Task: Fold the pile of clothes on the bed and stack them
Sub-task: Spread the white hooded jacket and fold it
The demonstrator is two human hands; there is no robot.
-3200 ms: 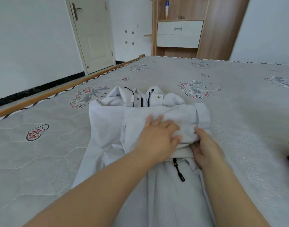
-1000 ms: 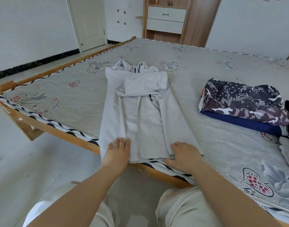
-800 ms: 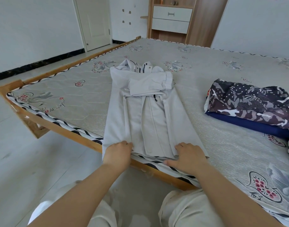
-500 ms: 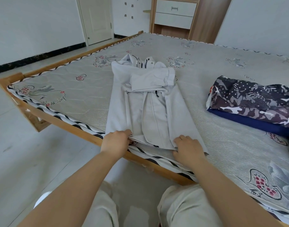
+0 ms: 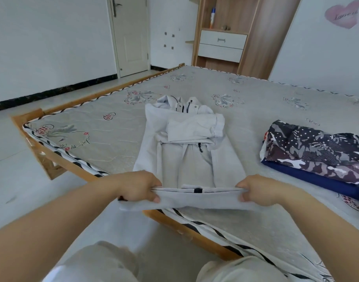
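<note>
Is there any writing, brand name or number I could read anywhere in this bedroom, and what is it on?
None can be read for certain.
Pink heart sticker on the right wall: dark cursive writing, too blurred to read.
Mattress print near the left corner: a small script line under the flower pattern, too small to read.
Bottle on the wooden shelf: no label legible.
Pale jacket and the folded stack: no lettering visible.

Both arms reach forward, bare to the elbow. The left hand [image 5: 141,187] and right hand [image 5: 258,190] are level and apart, fingers curled, each pinching the jacket [image 5: 190,159] hem.
</note>
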